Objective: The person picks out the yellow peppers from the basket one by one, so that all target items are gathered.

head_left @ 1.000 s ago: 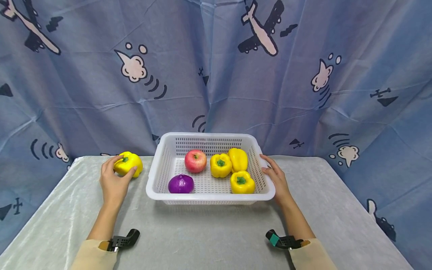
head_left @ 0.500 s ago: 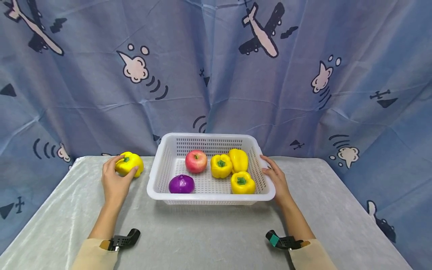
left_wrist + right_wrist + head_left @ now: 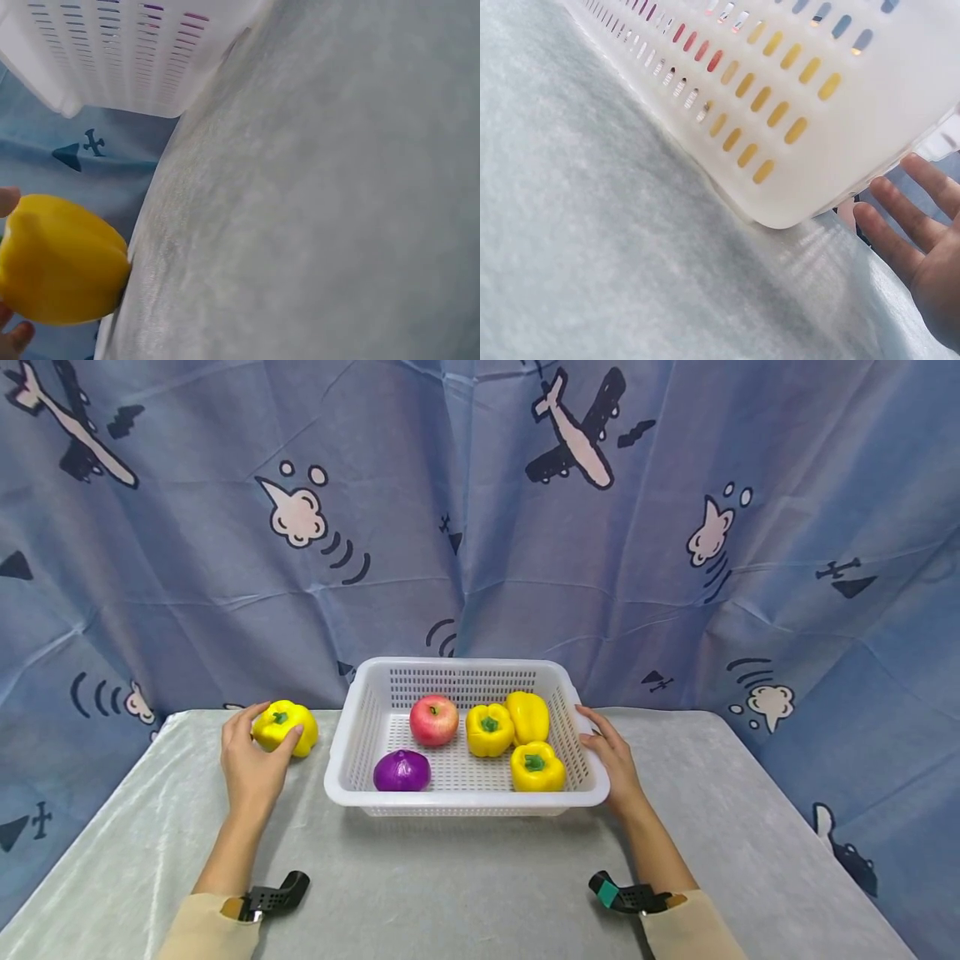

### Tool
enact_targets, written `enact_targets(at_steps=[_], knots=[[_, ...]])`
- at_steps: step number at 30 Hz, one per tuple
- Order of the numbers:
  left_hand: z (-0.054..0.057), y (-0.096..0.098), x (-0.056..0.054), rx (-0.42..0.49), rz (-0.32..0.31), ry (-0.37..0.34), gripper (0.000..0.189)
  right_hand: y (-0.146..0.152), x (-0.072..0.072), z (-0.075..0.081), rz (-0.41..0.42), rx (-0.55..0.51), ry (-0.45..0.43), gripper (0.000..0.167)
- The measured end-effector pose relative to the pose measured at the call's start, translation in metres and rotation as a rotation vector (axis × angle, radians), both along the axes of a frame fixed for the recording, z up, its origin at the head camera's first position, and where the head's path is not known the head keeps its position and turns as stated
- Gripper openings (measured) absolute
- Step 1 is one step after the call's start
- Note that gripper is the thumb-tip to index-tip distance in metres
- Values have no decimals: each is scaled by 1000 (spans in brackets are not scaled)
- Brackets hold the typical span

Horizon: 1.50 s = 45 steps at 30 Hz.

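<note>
At the table's far left, my left hand (image 3: 251, 764) holds a yellow bell pepper (image 3: 294, 727), thumb on its near side and fingertips at its upper left. In the left wrist view, the same bell pepper (image 3: 67, 262) shows between fingertips at the left edge. My right hand (image 3: 615, 768) rests at the right rim of a white perforated plastic basket (image 3: 465, 798); in the right wrist view its fingers (image 3: 911, 217) are extended beside the basket wall. Inside the basket are a red apple (image 3: 434, 721), a purple onion (image 3: 402, 771) and three yellow bell peppers (image 3: 490, 730).
A pale grey cloth (image 3: 450, 885) covers the table. Directly behind it hangs a blue curtain (image 3: 480, 527) printed with airplanes and clouds. Black wrist cameras (image 3: 277, 893) are strapped above both hands.
The left fingertips have drawn back slightly to the left, so more of the pepper's stem shows. The right hand and basket stay in place.
</note>
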<state>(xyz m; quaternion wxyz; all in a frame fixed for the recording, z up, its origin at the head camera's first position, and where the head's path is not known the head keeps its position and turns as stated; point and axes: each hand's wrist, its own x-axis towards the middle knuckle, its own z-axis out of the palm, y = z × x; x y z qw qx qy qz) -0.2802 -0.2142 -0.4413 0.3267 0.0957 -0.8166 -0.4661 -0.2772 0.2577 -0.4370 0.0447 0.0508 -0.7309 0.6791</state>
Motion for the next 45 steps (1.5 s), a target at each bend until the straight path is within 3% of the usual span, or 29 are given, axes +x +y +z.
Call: enact_targets(at_steps=[6, 12, 19, 27, 37, 45], knots=[[9, 4, 4, -17, 1, 49, 52, 0, 1, -1, 0, -5, -3, 53], [27, 16, 7, -10, -19, 86, 51, 0, 0, -1, -2, -4, -7, 53], [50, 37, 12, -23, -100, 143, 51, 2, 0, -1, -6, -9, 1, 53], [73, 68, 26, -112, -225, 166, 46, 0, 1, 1, 7, -27, 11, 52], [84, 117, 34, -213, -433, 57, 45, 1, -1, 0, -4, -24, -2, 53], [77, 157, 32, -65, -623, -36, 45, 0, 0, -1, -16, -6, -16, 52]])
